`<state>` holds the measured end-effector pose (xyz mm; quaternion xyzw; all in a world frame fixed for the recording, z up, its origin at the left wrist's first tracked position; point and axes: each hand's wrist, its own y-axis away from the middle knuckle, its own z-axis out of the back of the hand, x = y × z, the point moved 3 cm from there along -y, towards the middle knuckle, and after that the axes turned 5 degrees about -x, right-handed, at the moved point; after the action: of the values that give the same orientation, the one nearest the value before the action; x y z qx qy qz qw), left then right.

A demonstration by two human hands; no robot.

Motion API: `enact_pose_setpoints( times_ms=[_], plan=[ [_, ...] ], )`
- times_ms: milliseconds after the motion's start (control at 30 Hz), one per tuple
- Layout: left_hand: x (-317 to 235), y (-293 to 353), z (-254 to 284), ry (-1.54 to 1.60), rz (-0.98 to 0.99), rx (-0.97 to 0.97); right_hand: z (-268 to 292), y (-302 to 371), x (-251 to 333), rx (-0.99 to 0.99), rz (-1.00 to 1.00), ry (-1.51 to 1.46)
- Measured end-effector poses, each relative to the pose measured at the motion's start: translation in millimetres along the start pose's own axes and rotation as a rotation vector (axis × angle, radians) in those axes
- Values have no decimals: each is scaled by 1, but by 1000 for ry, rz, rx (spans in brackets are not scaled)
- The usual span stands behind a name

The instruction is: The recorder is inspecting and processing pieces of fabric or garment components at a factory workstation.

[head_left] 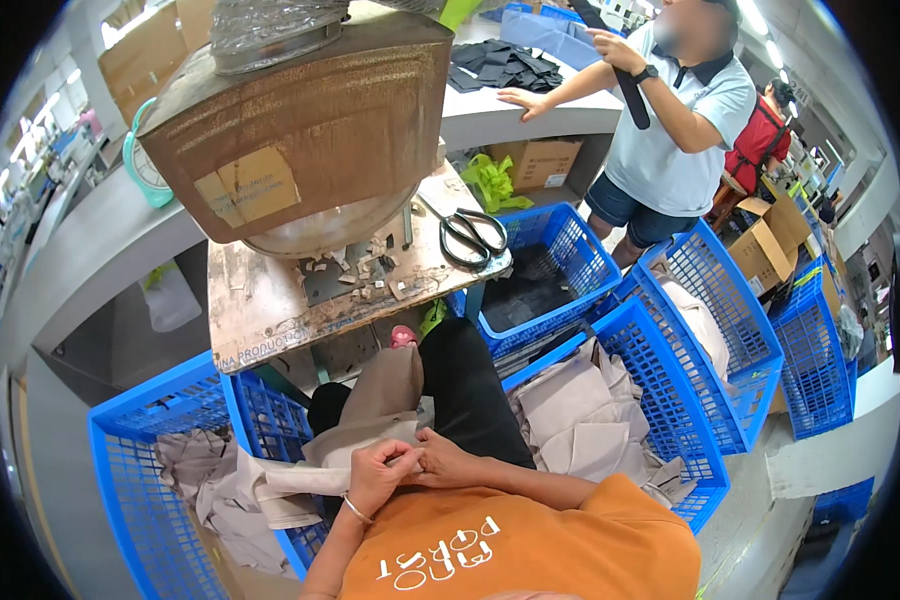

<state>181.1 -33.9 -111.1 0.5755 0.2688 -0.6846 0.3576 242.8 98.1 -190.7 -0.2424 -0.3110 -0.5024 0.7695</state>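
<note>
My left hand (378, 474), with a bracelet at the wrist, is closed in a pinch in front of my body. Its fingertips meet those of my right hand (444, 461), which is also closed. What the fingers hold, if anything, is too small to make out. A beige cloth piece (375, 432) lies over my lap, right by both hands. From it, a folded beige strip (305, 479) runs left over the rim of a blue basket (112, 478) that holds more beige cloth. At my right, another blue basket (712, 478) holds a pile of beige cloth pieces (570, 405).
Ahead stands a worn wooden table (260, 325) with a large brown machine head (320, 130), black-handled scissors (470, 238) and scraps. A person (670, 120) stands beyond the baskets, holding a dark strip (632, 98). Farther right are a blue crate (815, 350) and cardboard boxes (765, 250).
</note>
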Motion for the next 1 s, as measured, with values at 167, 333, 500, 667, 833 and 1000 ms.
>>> enact_pose_setpoints(
  times_ms=[167, 333, 500, 667, 833, 1000],
  plan=[
    [8, 4, -2, 5, 53, 8, -6, 4, -4, -6, 31, 32],
    [12, 8, -5, -18, 43, 3, -7, 8, 0, 2, 25, 72],
    [15, 10, -7, -36, 13, 1, -5, 11, 5, 25, -23, 61],
    [10, 12, -8, -83, -11, -7, -5, 12, 10, 9, -17, 158],
    [-36, 1, 9, -254, -302, -89, 2, 16, 17, -217, -97, 174],
    [-158, 10, 76, -297, -699, -304, 8, 22, 22, -269, -29, 310]
  ],
)
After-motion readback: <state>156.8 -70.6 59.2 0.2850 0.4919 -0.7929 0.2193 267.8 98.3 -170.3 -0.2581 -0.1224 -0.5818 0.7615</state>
